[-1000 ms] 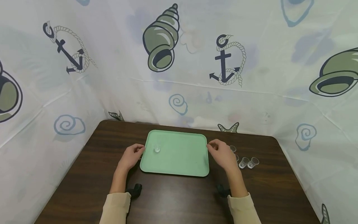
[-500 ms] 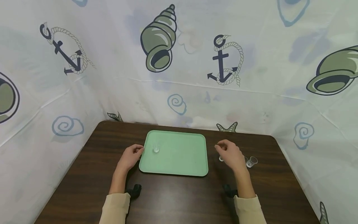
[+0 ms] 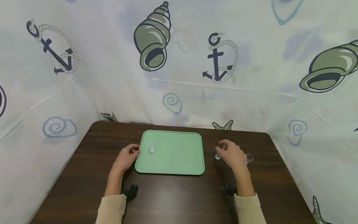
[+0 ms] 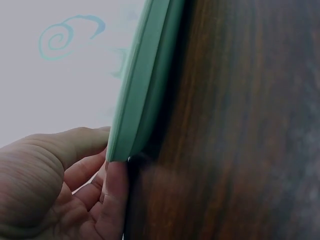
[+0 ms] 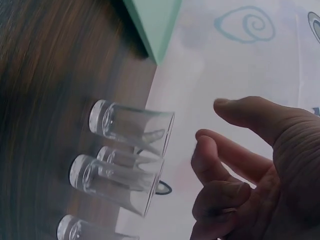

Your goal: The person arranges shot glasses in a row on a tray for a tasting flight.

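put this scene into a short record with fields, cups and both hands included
tray: light-green rounded rectangular tray on a dark-brown wood-grain table
cup on tray: one small clear round cup, near the left side
cups off tray: four matching clear cups right of the tray, upright; one is cut off in the right wrist view
left hand: grips the tray's left rim
right hand: beside the off-tray cups, holding nothing
backdrop: white cloth printed with anchors and shells
cup material: glass or plastic, cannot tell
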Motion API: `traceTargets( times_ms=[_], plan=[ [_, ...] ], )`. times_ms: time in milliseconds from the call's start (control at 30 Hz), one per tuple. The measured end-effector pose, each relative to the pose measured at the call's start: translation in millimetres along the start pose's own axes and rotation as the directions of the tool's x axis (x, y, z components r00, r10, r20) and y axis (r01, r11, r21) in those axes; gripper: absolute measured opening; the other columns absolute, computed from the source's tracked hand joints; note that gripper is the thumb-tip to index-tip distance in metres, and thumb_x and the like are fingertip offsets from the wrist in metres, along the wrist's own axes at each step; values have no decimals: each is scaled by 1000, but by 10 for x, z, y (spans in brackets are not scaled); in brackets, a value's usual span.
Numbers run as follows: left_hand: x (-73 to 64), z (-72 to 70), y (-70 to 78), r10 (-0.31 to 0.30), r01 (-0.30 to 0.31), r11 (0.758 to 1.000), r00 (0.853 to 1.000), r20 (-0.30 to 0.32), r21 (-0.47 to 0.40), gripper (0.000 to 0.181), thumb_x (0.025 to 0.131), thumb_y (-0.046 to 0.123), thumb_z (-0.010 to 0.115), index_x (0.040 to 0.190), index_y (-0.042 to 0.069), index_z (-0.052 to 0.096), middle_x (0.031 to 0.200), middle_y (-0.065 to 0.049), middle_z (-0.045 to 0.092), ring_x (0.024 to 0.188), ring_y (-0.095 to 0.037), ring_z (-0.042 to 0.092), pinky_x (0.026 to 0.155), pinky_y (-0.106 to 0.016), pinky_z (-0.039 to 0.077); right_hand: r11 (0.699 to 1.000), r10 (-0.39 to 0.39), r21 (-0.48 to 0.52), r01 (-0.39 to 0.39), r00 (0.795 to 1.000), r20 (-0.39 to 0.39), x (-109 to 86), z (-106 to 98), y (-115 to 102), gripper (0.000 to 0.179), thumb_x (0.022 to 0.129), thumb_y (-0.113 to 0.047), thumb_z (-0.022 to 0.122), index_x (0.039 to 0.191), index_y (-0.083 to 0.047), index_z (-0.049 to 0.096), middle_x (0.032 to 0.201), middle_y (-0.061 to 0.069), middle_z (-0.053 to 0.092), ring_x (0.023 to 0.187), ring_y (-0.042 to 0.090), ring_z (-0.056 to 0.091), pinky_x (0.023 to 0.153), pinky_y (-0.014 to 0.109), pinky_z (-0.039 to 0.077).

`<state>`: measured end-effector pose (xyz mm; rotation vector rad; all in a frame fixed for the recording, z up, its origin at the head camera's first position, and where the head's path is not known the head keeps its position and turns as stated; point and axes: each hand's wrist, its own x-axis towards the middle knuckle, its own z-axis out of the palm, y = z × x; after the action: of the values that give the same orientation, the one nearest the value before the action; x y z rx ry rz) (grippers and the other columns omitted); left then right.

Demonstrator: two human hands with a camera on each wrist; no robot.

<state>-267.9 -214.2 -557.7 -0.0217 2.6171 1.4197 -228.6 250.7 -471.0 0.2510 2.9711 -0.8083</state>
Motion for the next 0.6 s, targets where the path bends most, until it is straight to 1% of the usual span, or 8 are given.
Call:
traceTargets(
  times_ms=[100, 167, 300, 400, 600],
  plan=[
    [-17, -36, -1, 12, -12, 1000, 1000, 7, 1, 42, 112, 21, 58, 148, -2, 58, 105, -13, 63, 86, -21, 59, 76, -33, 50, 999, 28, -32, -28, 1000, 10, -9, 22, -5, 49, 102, -43, 69, 143, -15, 68, 111, 8, 76, 68, 22, 61, 56, 38, 42],
    [-27, -35, -3, 11, -11, 1000, 1000, 9, -2, 42, 113, 21, 58, 148, -2, 58, 106, -14, 63, 86, -21, 59, 75, -33, 50, 998, 46, -53, -45, 999, 20, -16, 39, 11, 50, 102, -44, 69, 143, -15, 68, 113, 8, 78, 70, 23, 62, 57, 39, 42],
    [-42, -57, -13, 1, -1, 1000, 1000, 1, 8, 43, 113, 21, 58, 149, -1, 57, 107, -15, 64, 86, -22, 60, 75, -33, 51, 996, 54, -73, -52, 998, 29, -2, 93, 12, 52, 101, -46, 70, 142, -15, 69, 108, 10, 79, 70, 26, 62, 58, 42, 43],
    [-44, -60, -16, -3, 3, 1000, 1000, 0, 15, 43, 113, 22, 58, 150, -1, 57, 109, -15, 64, 87, -23, 59, 76, -35, 50, 994, 66, -86, -64, 998, 20, 8, 115, 0, 51, 100, -46, 71, 141, -15, 70, 106, 12, 79, 72, 28, 63, 60, 44, 45],
    [-30, -14, -6, 3, -3, 1000, 1000, -2, 23, 43, 113, 23, 58, 149, 0, 58, 111, -15, 65, 88, -23, 58, 75, -35, 49, 990, 93, -110, -91, 996, 17, 0, 94, 0, 50, 100, -45, 72, 140, -14, 70, 110, 16, 79, 75, 30, 65, 63, 48, 47]
  ],
)
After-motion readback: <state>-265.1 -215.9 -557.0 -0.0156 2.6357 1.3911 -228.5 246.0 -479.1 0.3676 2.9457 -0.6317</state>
